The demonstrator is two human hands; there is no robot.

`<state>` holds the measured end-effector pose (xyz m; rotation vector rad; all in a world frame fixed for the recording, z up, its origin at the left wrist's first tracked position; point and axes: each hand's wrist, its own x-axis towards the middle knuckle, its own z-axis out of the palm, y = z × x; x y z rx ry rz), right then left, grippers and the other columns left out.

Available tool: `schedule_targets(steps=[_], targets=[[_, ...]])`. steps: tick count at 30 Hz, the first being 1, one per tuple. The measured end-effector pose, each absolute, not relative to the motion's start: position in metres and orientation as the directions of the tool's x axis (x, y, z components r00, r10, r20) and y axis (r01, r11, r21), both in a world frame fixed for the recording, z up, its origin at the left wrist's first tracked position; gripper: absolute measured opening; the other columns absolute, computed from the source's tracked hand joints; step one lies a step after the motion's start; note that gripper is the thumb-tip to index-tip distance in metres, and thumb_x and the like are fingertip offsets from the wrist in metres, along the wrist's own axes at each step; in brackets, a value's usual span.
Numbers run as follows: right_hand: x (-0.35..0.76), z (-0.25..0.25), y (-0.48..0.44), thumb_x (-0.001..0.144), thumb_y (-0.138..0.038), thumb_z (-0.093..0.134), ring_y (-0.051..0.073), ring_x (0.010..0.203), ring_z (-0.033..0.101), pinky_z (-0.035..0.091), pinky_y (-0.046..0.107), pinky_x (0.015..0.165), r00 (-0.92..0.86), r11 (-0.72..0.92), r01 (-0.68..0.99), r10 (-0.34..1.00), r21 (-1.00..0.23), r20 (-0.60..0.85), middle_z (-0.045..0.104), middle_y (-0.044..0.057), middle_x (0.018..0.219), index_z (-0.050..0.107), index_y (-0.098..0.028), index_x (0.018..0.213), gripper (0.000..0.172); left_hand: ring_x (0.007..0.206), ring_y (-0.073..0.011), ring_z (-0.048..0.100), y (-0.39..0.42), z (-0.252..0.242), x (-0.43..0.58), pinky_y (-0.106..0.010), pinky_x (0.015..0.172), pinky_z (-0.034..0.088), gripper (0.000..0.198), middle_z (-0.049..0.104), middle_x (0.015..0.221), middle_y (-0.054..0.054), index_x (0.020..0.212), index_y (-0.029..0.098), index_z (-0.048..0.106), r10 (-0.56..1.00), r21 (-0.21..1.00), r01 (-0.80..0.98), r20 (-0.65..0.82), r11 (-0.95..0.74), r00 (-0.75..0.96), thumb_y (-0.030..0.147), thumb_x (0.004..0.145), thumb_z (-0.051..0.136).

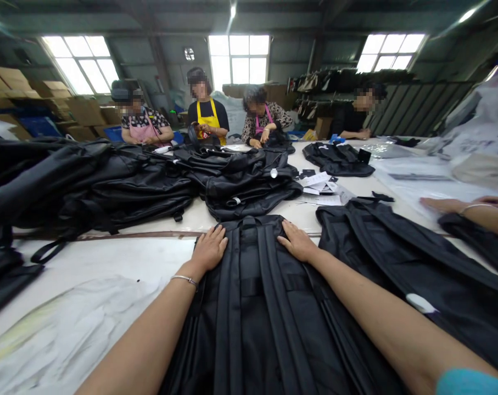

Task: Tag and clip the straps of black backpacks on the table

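Note:
A black backpack (pixel 251 307) lies flat on the table before me, its two shoulder straps facing up and running lengthwise toward me. My left hand (pixel 210 247) rests on its far left corner, fingers stretched out over the fabric. On the far right corner lies my right hand (pixel 298 241), its fingers also extended and flat. Neither hand is wrapped round anything. Layered dark edges show along the sides of the backpack; what lies beneath it is hidden.
Piled black bags (pixel 108 181) cover the table's left and middle. More black backpacks (pixel 397 252) lie at right, beside a co-worker's hands (pixel 442 205). Paper tags (pixel 320 184) lie beyond my backpack. A crumpled white plastic sheet (pixel 84 323) is at near left. Several people work across the table.

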<state>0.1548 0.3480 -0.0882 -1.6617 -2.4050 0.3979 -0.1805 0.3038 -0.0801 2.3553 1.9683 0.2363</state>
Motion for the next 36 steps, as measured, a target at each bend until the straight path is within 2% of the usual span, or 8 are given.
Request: schedule_targets(steps=[5,11,16,20,23,25,29,36], targets=[[0.154,-0.076,0.341,0.093,-0.057,0.031,0.031,0.142,0.021,0.021,0.045,0.114,-0.349,0.342,0.881,0.936,-0.328,0.039,0.022,0.015,0.156,0.024,-0.012,0.149,0.072,0.142,-0.0303,0.024,0.292,-0.058,-0.181,-0.053,0.111,0.025,0.057,0.028,0.154,-0.008,0.145,0.021,0.037,0.996,0.161,0.984,-0.022,-0.076,0.081,0.046,0.096,0.022],[0.154,-0.06,0.337,0.095,-0.045,0.038,0.03,0.138,0.03,0.025,0.045,0.112,-0.304,0.292,0.904,0.952,-0.313,0.011,0.033,0.015,0.152,0.038,-0.013,0.143,0.058,0.14,-0.0283,0.029,0.224,-0.029,-0.183,-0.039,0.114,0.025,0.06,0.031,0.151,-0.02,0.142,0.005,0.039,0.958,0.177,0.969,-0.199,-0.17,0.205,0.037,0.093,0.032],[0.127,-0.006,0.316,0.097,-0.041,0.031,0.031,0.139,0.027,0.024,0.05,0.112,-0.359,0.39,0.866,0.921,-0.315,0.153,0.034,0.018,0.15,0.044,-0.012,0.138,0.053,0.131,-0.0265,0.044,0.134,0.004,-0.171,-0.035,0.11,0.034,0.053,0.046,0.142,-0.017,0.136,0.013,0.05,0.961,0.19,0.97,-0.199,-0.152,0.19,0.037,0.089,0.043],[0.074,0.033,0.261,0.097,-0.043,0.033,0.029,0.142,0.021,0.024,0.05,0.113,-0.592,0.744,0.616,0.655,-0.261,0.469,0.026,0.014,0.154,0.038,-0.014,0.144,0.056,0.117,-0.0281,0.055,0.075,0.035,-0.158,-0.038,0.098,0.044,0.044,0.059,0.127,-0.015,0.126,0.016,0.057,0.962,0.222,0.953,-0.132,-0.205,0.238,0.033,0.085,0.053],[0.043,0.015,0.208,0.094,-0.044,0.04,0.03,0.144,0.018,0.026,0.052,0.112,-0.785,0.881,0.434,0.473,-0.189,0.4,0.021,0.009,0.157,0.033,-0.023,0.147,0.057,0.099,-0.0244,0.064,0.045,0.058,-0.158,-0.034,0.085,0.05,0.034,0.068,0.105,-0.01,0.114,0.02,0.063,0.952,0.282,0.935,-0.155,-0.213,0.264,0.036,0.087,0.052],[0.031,-0.014,0.181,0.093,-0.046,0.042,0.032,0.142,0.023,0.03,0.055,0.108,-0.897,0.93,0.324,0.359,-0.171,0.256,0.029,0.007,0.154,0.037,-0.029,0.145,0.055,0.092,-0.0219,0.066,0.032,0.072,-0.168,-0.031,0.08,0.05,0.03,0.071,0.098,-0.006,0.109,0.023,0.065,0.95,0.325,0.923,-0.161,-0.205,0.267,0.039,0.088,0.052],[0.027,-0.057,0.167,0.094,-0.049,0.04,0.031,0.143,0.021,0.026,0.058,0.109,-0.933,0.927,0.322,0.345,-0.192,0.105,0.029,0.006,0.154,0.035,-0.033,0.145,0.054,0.09,-0.0197,0.066,0.029,0.086,-0.22,-0.029,0.08,0.048,0.029,0.072,0.097,-0.005,0.104,0.023,0.069,0.994,0.285,0.956,-0.069,-0.064,0.087,0.036,0.091,0.048],[0.03,-0.049,0.173,0.094,-0.052,0.039,0.031,0.143,0.02,0.024,0.057,0.11,-0.923,0.907,0.337,0.371,-0.253,0.102,0.029,0.003,0.154,0.036,-0.035,0.144,0.053,0.093,-0.0243,0.063,0.067,0.055,-0.308,-0.032,0.079,0.049,0.036,0.066,0.103,-0.012,0.106,0.017,0.068,0.9,-0.069,0.898,0.005,0.435,-0.436,0.042,0.084,0.055]])
